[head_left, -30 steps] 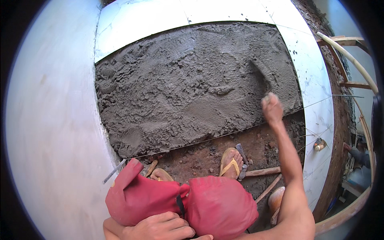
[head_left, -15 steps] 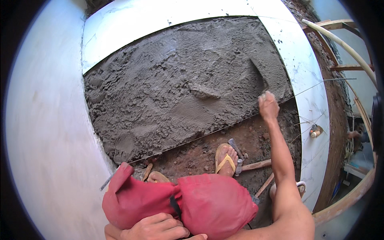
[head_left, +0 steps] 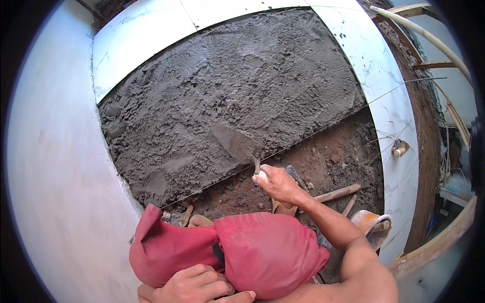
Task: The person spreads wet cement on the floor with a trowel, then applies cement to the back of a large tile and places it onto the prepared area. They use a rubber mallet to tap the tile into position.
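My right hand (head_left: 277, 183) is closed round the handle of a pointed trowel (head_left: 235, 142). The blade lies over the rough grey wet mortar (head_left: 252, 76), near its front edge, pointing to the far left. My left hand (head_left: 199, 285) rests at the bottom of the view against my red trousers (head_left: 273, 247), with its fingers stretched out and nothing in it. A thin taut string (head_left: 323, 129) runs slantwise along the front edge of the mortar, beneath the trowel's neck.
White marbled tiles (head_left: 146, 43) border the mortar at the back and right (head_left: 376, 76). A pale wall (head_left: 55, 151) stands on the left. Wooden tool handles (head_left: 338, 193) lie on bare soil beside my foot, near an orange object (head_left: 368, 221). Curved wooden poles (head_left: 429, 38) stand at the far right.
My right hand has come left and nearer from the right end of the mortar, and the trowel now shows clearly. The hollow at the right looks smoothed over. My left hand stays put.
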Demonstrator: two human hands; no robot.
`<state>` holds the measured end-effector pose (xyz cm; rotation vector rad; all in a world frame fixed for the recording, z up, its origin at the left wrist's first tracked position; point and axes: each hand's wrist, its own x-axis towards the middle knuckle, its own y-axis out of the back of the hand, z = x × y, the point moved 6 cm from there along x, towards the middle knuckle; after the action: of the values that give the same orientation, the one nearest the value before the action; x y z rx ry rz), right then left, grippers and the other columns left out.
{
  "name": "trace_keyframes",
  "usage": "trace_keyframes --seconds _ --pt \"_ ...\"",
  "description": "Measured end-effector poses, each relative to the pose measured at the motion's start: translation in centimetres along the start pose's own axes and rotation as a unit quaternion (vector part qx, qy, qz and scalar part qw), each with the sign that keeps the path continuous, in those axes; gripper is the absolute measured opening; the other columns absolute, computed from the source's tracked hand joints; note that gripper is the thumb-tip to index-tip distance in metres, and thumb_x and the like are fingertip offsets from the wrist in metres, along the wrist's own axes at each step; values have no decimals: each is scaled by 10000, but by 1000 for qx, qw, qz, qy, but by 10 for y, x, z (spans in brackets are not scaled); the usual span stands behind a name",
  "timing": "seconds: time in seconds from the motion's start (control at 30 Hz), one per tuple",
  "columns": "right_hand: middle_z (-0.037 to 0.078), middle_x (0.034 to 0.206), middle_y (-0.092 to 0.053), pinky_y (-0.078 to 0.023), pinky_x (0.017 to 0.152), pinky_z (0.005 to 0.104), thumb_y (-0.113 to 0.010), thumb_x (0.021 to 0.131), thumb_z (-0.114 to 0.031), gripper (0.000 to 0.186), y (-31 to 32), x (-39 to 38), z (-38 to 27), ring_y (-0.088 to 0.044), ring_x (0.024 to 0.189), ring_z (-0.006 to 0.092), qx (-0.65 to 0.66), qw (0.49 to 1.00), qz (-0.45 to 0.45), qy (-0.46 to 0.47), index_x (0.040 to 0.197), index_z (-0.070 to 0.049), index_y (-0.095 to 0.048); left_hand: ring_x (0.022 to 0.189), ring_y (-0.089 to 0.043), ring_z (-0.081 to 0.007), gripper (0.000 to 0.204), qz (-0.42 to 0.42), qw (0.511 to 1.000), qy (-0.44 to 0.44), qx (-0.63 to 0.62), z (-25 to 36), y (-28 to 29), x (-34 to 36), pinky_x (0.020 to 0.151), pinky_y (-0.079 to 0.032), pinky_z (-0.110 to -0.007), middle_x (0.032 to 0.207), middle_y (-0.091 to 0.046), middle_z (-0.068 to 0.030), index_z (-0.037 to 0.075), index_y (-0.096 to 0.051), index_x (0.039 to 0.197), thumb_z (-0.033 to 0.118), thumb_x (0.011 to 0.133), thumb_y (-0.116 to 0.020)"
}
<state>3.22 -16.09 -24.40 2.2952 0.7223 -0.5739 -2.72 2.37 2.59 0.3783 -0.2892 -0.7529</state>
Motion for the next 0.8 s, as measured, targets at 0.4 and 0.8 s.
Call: trace_keyframes --seconds 0.4,0.8 --pt "11 657 -539 -443 458 287 -519 927 -320 280 118 -45 120 -520 500 118 201 933 254 -156 863 -53 -572 629 -511 -199 437 9 999 5 36 5 1 -8 583 -405 -315 714 -504 -35 46 -595 1142 131 733 -721" --pt "1 655 -504 -441 423 253 -436 938 -382 350 -76 24 -16 -490 489 108 468 838 -228 -166 971 -57 -559 656 -499 -153 353 2 996 8 92 10 -6 -16 620 -395 -283 747 -481 9 132 -626 1118 156 766 -643"
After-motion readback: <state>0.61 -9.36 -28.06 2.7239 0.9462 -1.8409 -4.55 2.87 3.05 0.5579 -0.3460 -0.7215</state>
